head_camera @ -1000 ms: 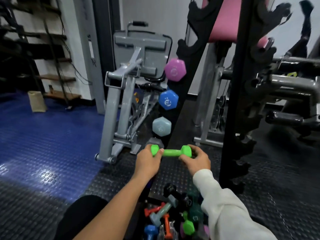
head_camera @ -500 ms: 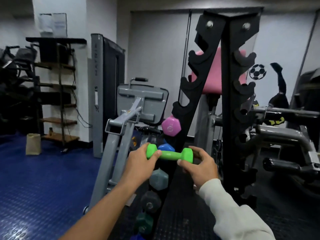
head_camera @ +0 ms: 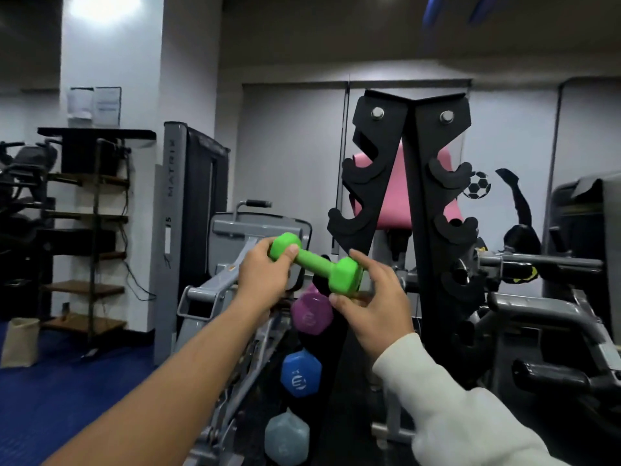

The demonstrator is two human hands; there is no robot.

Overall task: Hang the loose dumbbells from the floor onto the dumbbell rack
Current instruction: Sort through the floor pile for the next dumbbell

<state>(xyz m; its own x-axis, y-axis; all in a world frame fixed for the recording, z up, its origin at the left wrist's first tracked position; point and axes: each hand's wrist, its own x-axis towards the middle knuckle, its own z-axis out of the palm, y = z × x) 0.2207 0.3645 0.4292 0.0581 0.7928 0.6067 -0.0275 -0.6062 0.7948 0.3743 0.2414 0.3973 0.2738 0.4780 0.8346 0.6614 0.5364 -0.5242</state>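
**Green dumbbell raised toward open hooks on gym rack**

A black dumbbell rack (head_camera: pixel 413 203) stands upright at center, its upper pairs of hooks bare down both edges. On its left edge, lower down, a purple dumbbell (head_camera: pixel 311 314), a blue dumbbell (head_camera: pixel 300 374) and a pale grey dumbbell (head_camera: pixel 286 439) hang in descending order. In front of the rack, just above the purple one, a person holds a green dumbbell (head_camera: pixel 316 263) tilted, its left head higher. The left hand (head_camera: pixel 263 280) curls its fingers round the upper head, thumb on the handle; the right hand (head_camera: pixel 373 297) pinches the lower head between thumb and fingers. To seat it well, the bar likely needs levelling first, then lifting above a free pair of hooks and lowering so the handle settles into both cradles, heads outside, before either grip loosens.
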